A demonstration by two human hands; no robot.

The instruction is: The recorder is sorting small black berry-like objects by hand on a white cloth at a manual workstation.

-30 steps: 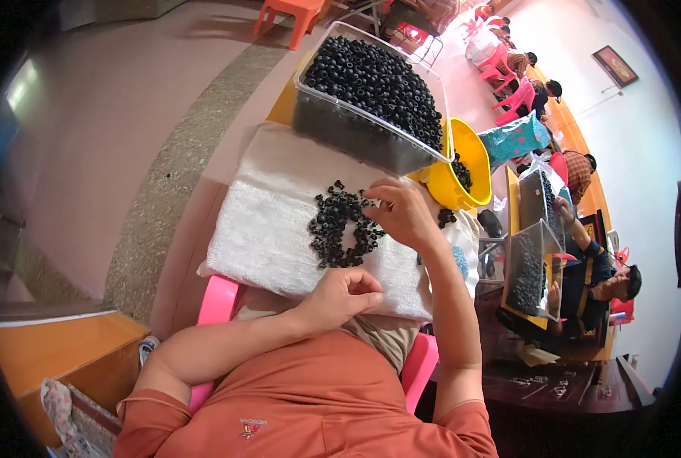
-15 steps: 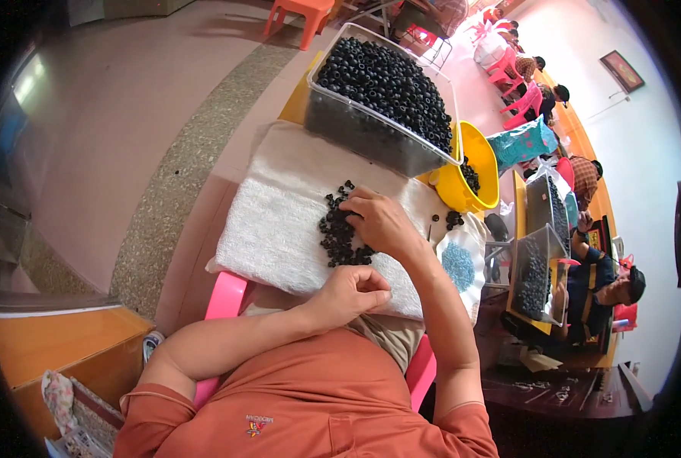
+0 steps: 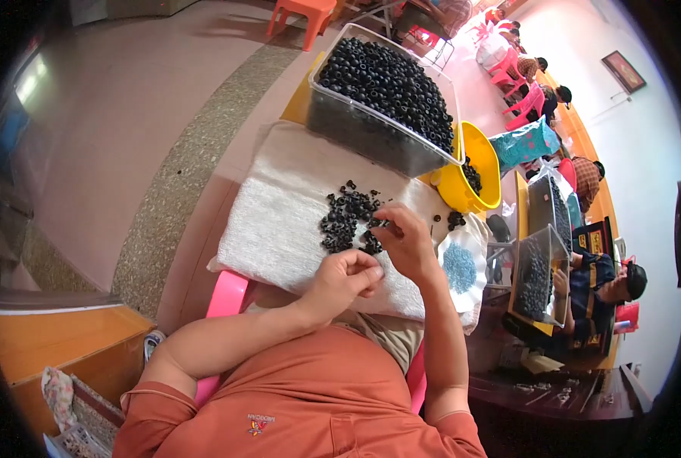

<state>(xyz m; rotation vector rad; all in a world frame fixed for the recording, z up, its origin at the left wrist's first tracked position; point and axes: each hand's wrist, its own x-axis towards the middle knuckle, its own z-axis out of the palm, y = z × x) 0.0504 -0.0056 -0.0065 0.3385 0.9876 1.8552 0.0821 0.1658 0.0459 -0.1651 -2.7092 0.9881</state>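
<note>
A loose pile of small black ring-shaped parts (image 3: 340, 221) lies on a white padded cloth (image 3: 268, 221) in front of me. My left hand (image 3: 344, 278) is just nearer than the pile, thumb and fingers pinched together; whatever they hold, if anything, is hidden. Raised at the pile's right edge, my right hand (image 3: 408, 240) has its fingers curled and the tips close together. Dark parts show beside those fingertips, and I cannot tell whether one is gripped. Pale blue beads (image 3: 459, 267) rest in a white dish (image 3: 474, 294) to the right.
Beyond the cloth stands a clear bin (image 3: 371, 126) heaped with black parts, with a yellow bucket (image 3: 489, 164) on its right. A few black parts (image 3: 455, 220) sit beside the dish. Farther right, a person (image 3: 600, 286) works at more bins (image 3: 537, 278). Pink chairs (image 3: 527, 107) stand behind.
My right hand has drawn back from the pile toward me, and its fingers have lifted. The pile is more spread out to the right. My left hand has moved slightly up toward the pile.
</note>
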